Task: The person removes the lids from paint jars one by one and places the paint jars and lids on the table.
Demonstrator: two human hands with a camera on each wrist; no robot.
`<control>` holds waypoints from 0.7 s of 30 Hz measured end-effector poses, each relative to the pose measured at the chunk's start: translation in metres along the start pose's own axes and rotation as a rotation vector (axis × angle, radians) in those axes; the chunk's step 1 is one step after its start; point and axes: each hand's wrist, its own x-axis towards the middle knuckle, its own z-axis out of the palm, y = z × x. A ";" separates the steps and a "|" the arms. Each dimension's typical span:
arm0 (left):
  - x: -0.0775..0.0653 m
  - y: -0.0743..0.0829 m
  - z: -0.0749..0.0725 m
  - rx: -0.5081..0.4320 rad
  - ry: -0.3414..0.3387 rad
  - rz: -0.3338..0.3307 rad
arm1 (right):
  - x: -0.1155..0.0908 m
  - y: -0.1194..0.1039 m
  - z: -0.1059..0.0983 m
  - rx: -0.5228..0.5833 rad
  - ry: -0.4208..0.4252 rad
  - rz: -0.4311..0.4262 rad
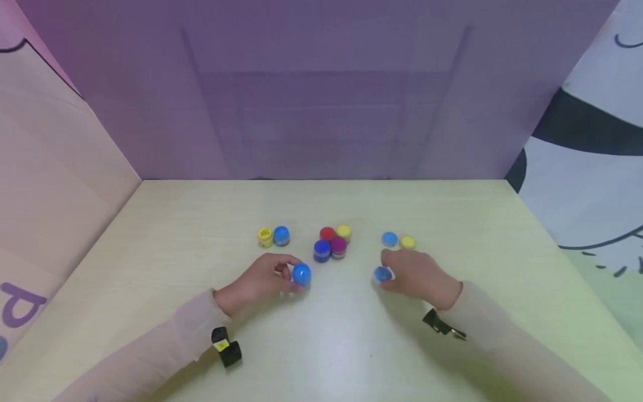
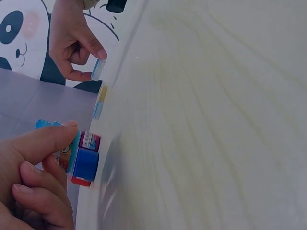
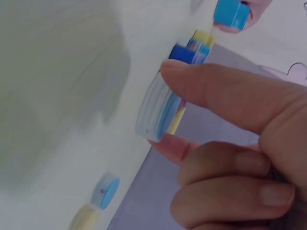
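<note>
My left hand (image 1: 266, 279) pinches a small blue tub (image 1: 301, 274) between thumb and fingers, close over the table. A printed label shows on this tub's side in the left wrist view, partly hidden by the thumb. My right hand (image 1: 419, 276) pinches a round lid (image 3: 160, 108) by its edge, with a clear ridged rim and a blue face. Just beyond the right hand lie a light blue lid (image 1: 389, 239) and a yellow lid (image 1: 407, 242), side by side. Between the hands and farther back stands a cluster of lidded tubs, including a dark blue tub (image 1: 322, 251).
In that cluster are also a red tub (image 1: 327, 233), a purple tub (image 1: 339, 247) and a yellow-topped tub (image 1: 344, 232). Beyond the left hand stand a yellow tub (image 1: 265, 237) with a hollow top and another blue tub (image 1: 282, 235). A purple wall (image 1: 321, 128) borders the table's back.
</note>
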 end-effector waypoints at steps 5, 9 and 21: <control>0.000 -0.004 -0.007 0.002 0.028 0.003 | 0.005 0.014 -0.002 0.028 -0.005 0.027; 0.000 -0.006 -0.013 0.012 0.058 0.000 | 0.007 0.023 -0.003 0.054 -0.003 0.039; 0.006 -0.017 -0.026 0.030 0.119 -0.025 | 0.012 0.047 -0.002 0.053 0.002 0.058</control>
